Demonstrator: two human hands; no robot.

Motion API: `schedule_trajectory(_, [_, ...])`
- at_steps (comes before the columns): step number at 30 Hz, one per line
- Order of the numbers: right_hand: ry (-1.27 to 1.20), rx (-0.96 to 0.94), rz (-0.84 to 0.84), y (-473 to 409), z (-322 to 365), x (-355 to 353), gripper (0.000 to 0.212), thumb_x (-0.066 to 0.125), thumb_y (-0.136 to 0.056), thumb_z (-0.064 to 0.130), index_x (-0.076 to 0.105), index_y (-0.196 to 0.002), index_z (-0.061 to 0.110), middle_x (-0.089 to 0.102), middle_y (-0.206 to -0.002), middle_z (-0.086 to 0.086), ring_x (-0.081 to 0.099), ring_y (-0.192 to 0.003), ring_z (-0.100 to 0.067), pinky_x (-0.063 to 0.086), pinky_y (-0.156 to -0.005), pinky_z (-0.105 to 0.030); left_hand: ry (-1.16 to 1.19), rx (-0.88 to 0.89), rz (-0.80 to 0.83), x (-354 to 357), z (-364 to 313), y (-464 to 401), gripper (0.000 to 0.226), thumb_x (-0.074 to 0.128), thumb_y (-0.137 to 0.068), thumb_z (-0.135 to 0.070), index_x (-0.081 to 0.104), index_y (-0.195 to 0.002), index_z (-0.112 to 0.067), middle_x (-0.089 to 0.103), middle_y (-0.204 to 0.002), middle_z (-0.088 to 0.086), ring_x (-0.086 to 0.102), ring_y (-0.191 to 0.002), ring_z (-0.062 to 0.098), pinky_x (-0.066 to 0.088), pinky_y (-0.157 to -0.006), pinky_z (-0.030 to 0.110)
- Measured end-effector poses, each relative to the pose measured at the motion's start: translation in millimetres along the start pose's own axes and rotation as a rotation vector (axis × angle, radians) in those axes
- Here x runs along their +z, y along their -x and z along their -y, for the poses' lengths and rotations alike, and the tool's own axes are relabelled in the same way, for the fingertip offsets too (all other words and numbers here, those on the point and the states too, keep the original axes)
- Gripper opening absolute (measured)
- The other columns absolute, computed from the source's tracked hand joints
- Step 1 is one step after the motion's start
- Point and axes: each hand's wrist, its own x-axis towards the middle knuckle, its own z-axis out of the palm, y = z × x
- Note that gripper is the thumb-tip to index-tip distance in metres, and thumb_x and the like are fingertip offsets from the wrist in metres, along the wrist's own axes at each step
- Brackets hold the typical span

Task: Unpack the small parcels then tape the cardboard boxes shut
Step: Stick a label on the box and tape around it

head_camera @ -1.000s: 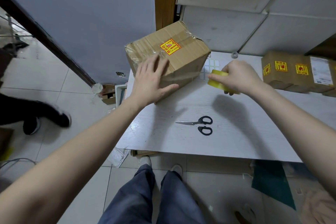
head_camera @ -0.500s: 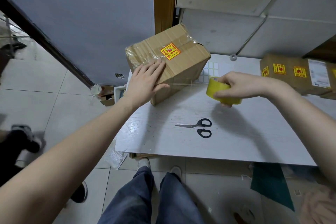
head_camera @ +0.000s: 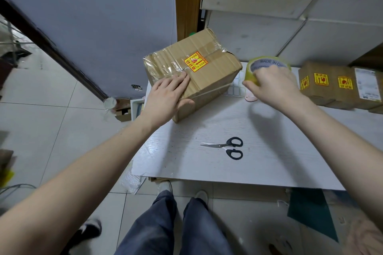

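A brown cardboard box (head_camera: 209, 68) with a yellow and red sticker and clear tape stands at the back left corner of the white table (head_camera: 259, 161). My left hand (head_camera: 165, 95) lies flat on its near top, fingers straight, thumb down against the front side. My right hand (head_camera: 271, 85) grips a yellowish roll of tape (head_camera: 267, 66), raised just right of the box. A thin strip of tape runs from the roll along the box's front face.
Black-handled scissors (head_camera: 228, 147) lie on the table in front of me. More cardboard boxes (head_camera: 339, 85) with yellow stickers stand at the back right. A white sticker sheet (head_camera: 238, 87) lies behind the box. Someone's shoe (head_camera: 89, 232) is on the tiled floor at left.
My right hand has lifted the tape roll up and to the right, turning its open side toward me. My left hand has flattened further onto the box top. The shoe moved into the lower left.
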Motion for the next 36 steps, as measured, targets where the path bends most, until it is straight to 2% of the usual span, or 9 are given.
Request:
schedule_trajectory(6, [0.038,0.124,-0.039,-22,-9,3,0.056,0.062,-0.081,0.057,0.035,-0.055,0.015,0.062,-0.077,-0.020,0.061,-0.081,-0.037,0.028,-0.061,-0.030,-0.007,-0.001,0.035,-2,3,-2,0.066,0.041,-0.095,-0.054,0.034,-0.148,-0.015,0.036,-0.152,0.000,0.041,-0.134,0.024,0.027,-0.108,0.035])
schedule_trajectory(8, [0.055,0.102,-0.026,-23,-13,4,0.053,0.060,-0.079,0.061,0.046,-0.058,0.015,0.063,-0.078,-0.021,0.061,-0.082,-0.038,0.029,-0.061,-0.030,0.001,0.007,0.047,-3,7,-2,0.066,0.040,-0.095,-0.054,0.033,-0.149,-0.016,0.034,-0.154,-0.001,0.039,-0.136,0.024,0.025,-0.109,0.034])
schedule_trajectory(10, [0.037,0.050,0.046,-19,-16,3,0.051,0.059,-0.078,0.065,0.068,-0.079,0.015,0.064,-0.076,-0.017,0.062,-0.087,-0.038,0.031,-0.062,-0.031,0.024,0.028,0.042,-4,14,-2,0.066,0.041,-0.094,-0.054,0.034,-0.148,-0.016,0.034,-0.154,-0.001,0.038,-0.136,0.024,0.025,-0.109,0.035])
schedule_trajectory(13, [-0.094,0.012,0.245,-3,-23,-3,0.054,0.055,-0.079,0.068,0.073,-0.083,0.016,0.053,-0.045,0.004,0.064,-0.071,-0.023,0.035,-0.056,-0.027,0.041,0.044,0.070,-10,25,-6,0.071,0.029,-0.091,-0.059,0.033,-0.149,-0.017,0.033,-0.154,-0.001,0.037,-0.137,0.023,0.025,-0.108,0.035])
schedule_trajectory(16, [-0.190,0.006,0.369,13,-27,-4,0.052,0.054,-0.082,0.063,0.064,-0.064,0.015,0.057,-0.038,0.007,0.057,-0.046,-0.002,0.033,-0.048,-0.021,0.054,0.063,0.094,-12,32,-9,0.074,0.020,-0.090,-0.062,0.030,-0.150,-0.020,0.030,-0.155,-0.003,0.034,-0.139,0.022,0.022,-0.109,0.033])
schedule_trajectory(21, [-0.344,0.035,0.560,30,-32,-7,0.031,0.057,-0.084,0.040,0.061,-0.066,0.014,0.065,-0.048,0.007,0.063,-0.047,-0.006,0.037,-0.042,-0.014,0.092,0.073,0.082,-9,36,-5,0.067,0.023,-0.093,-0.057,0.030,-0.150,-0.022,0.029,-0.156,-0.005,0.030,-0.141,0.019,0.017,-0.109,0.031])
schedule_trajectory(25, [-0.231,0.009,0.422,26,-35,-13,0.041,0.057,-0.084,0.051,0.061,-0.063,0.016,0.063,-0.049,0.003,0.064,-0.060,-0.014,0.038,-0.052,-0.026,0.075,0.073,0.080,-10,32,-2,0.067,0.023,-0.095,-0.059,0.032,-0.149,-0.022,0.032,-0.154,-0.005,0.033,-0.139,0.019,0.020,-0.109,0.032])
schedule_trajectory(30, [-0.018,-0.052,0.057,13,-22,-15,0.051,0.060,-0.085,0.047,0.036,-0.052,0.016,0.049,-0.057,-0.010,0.046,-0.067,-0.034,0.022,-0.055,-0.032,0.054,0.058,0.078,-9,29,-1,0.061,0.025,-0.097,-0.055,0.035,-0.148,-0.023,0.036,-0.153,-0.005,0.037,-0.138,0.020,0.022,-0.108,0.033])
schedule_trajectory(36, [0.083,0.057,-0.075,-13,-28,-10,0.046,0.060,-0.085,0.052,0.061,-0.075,0.007,0.062,-0.080,-0.026,0.060,-0.084,-0.041,0.028,-0.062,-0.033,0.043,0.046,0.074,-10,25,-1,0.061,0.022,-0.097,-0.055,0.039,-0.146,-0.023,0.039,-0.151,-0.004,0.041,-0.135,0.020,0.024,-0.107,0.031])
